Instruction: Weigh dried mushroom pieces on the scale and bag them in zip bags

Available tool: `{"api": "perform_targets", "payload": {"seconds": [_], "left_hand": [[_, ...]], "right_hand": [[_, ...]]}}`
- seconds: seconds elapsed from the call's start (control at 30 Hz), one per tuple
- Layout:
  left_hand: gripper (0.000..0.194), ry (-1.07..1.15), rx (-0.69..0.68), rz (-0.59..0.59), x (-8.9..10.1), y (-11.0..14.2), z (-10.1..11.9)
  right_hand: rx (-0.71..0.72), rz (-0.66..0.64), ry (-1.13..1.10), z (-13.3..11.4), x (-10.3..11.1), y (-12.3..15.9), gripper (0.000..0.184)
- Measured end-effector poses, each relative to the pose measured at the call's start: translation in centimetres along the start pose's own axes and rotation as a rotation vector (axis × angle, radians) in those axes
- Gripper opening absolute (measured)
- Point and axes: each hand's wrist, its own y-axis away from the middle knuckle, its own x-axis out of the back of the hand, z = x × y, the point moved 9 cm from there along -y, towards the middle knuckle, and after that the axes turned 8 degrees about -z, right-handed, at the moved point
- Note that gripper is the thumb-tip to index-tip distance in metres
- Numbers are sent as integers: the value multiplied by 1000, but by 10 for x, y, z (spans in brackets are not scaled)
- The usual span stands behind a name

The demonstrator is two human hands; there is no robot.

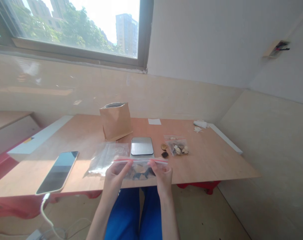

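Note:
My left hand [115,175] and my right hand [163,174] hold a clear zip bag [140,169] with a red seal strip between them, just over the table's near edge. Both hands pinch the bag's top corners with closed fingers. Dark and tan chips show inside the bag. Behind it sits a small steel scale [141,146]. A pile of empty clear bags [105,159] lies left of the scale. To the right lies a second filled zip bag [178,146] with a few loose chips [164,150] beside it.
A brown paper pouch [115,121] stands open behind the scale. A phone [58,171] on a white cable lies at the front left of the wooden table [211,160]. White scraps [199,125] and a white slip [154,121] lie at the back. My blue trousers show below.

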Motion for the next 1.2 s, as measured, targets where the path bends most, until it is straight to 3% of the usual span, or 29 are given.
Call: {"api": "perform_targets", "payload": {"seconds": [0.23,0.5,0.7,0.87,1.2], "left_hand": [[30,-75,-26,-91,-14,2,-1],[26,-134,-70,5,-12,7,8],[27,-174,-78,-133,-20,1,3],[22,-221,-124,-143,-21,-1,3],[20,-227,-189,66,-18,7,-5]], "right_hand": [[-2,-114,57,4,-8,-1,18],[2,-93,67,1,-8,1,20],[15,-188,104,-7,-17,-1,17],[56,-227,63,-7,-27,-1,12],[155,-52,123,-5,-29,5,14]]}}
